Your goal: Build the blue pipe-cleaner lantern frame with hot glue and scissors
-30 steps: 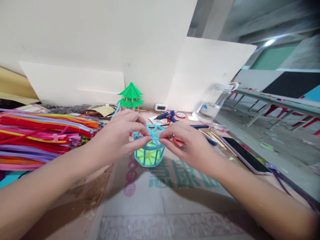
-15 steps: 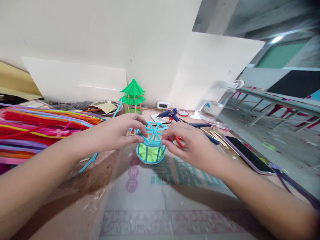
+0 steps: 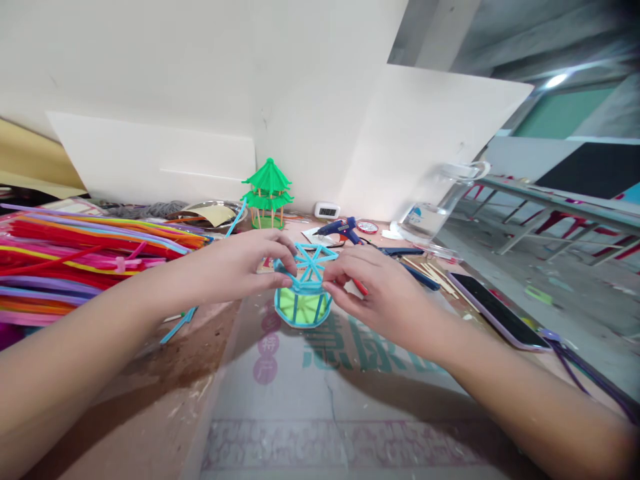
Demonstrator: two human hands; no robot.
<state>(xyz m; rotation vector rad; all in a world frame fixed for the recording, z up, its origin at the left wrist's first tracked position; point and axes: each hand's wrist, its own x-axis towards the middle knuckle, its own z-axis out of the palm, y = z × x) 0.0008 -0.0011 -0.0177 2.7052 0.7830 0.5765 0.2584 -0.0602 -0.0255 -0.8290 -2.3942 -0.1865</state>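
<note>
A small round pavilion frame [image 3: 303, 308] of blue pipe cleaners stands on a printed plastic sheet, with a yellow-green base and dark-looking upright posts. Blue spokes meet in a star at its top. My left hand [image 3: 270, 263] is closed on the left of the upper rim, thumb and fingers pinching it. On the right of the same rim, my right hand [image 3: 363, 277] pinches with thumb and forefinger. Behind stands a finished-looking green two-tier pavilion [image 3: 269, 193] with thin wooden posts.
Bundles of coloured pipe cleaners [image 3: 90, 267] lie at left. A blue glue gun [image 3: 340, 228], a small digital clock [image 3: 327, 211] and a water bottle [image 3: 430, 210] stand at the back. Wooden sticks [image 3: 440, 277] and a phone [image 3: 495, 310] lie to the right, near the table's edge.
Both hands keep their hold on the rim with hardly any movement. The whole view has shifted very slightly, things now appearing a little further right.
</note>
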